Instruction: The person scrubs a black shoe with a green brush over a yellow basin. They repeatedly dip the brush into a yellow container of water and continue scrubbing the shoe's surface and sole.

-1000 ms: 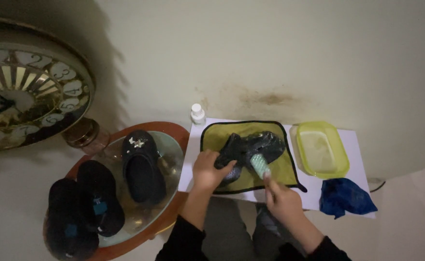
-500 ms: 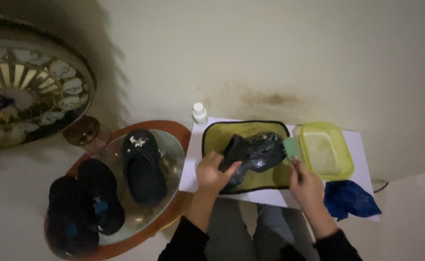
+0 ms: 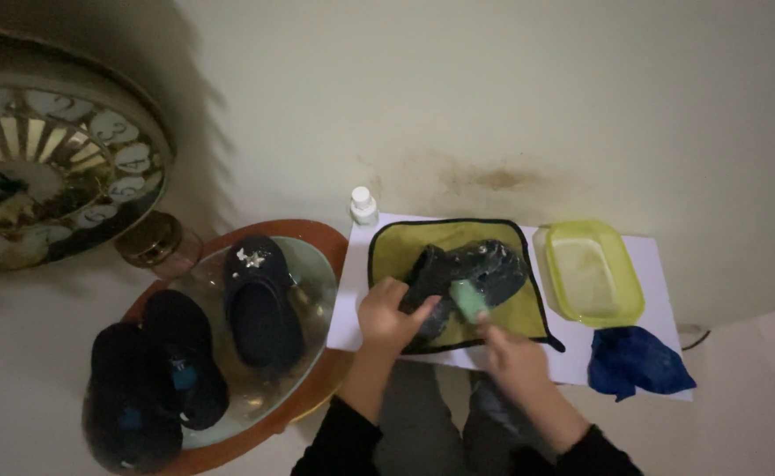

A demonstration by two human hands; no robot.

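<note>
We count four dark slippers: three wait in the glass-topped round tray (image 3: 317, 264), one dark slipper (image 3: 467, 273) lies on the yellow cloth (image 3: 387, 247), gripped by our left hand (image 3: 387, 313). Our right hand (image 3: 506, 357), back from the yellow-green tub (image 3: 594, 278), clutches a pale green brush (image 3: 468, 300).

Left hand (image 3: 387, 310) grips black slipper (image 3: 467, 269); right hand (image 3: 515, 361) presses green brush (image 3: 468, 300).

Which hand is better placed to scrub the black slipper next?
Right. The right hand holds the green brush against the black slipper on the yellow cloth, while the left hand steadies the slipper.
</note>
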